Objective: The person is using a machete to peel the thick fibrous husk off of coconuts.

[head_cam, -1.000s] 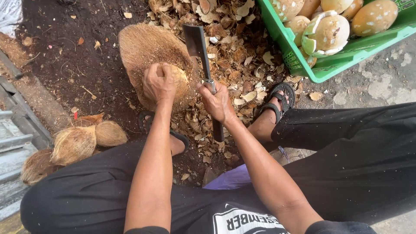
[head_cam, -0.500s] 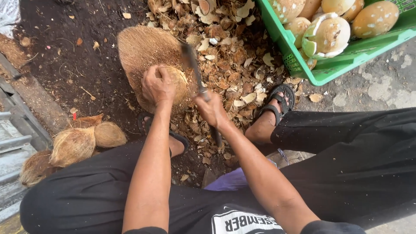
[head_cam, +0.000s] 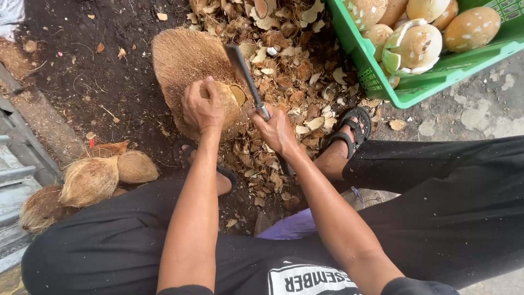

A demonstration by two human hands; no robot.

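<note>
1. Left hand [head_cam: 203, 106] clamped over the coconut [head_cam: 226, 101], pinning it on the fibrous chopping block [head_cam: 183, 60], probably to steady it for cutting.
2. Right hand [head_cam: 277, 128] clenched round the cleaver [head_cam: 245, 74] handle; blade angled just right of the coconut.
3. Green crate [head_cam: 376, 82] of peeled coconuts well right of the coconut, cut off by the frame.
4. Handle end hidden; blade contact unclear.
</note>
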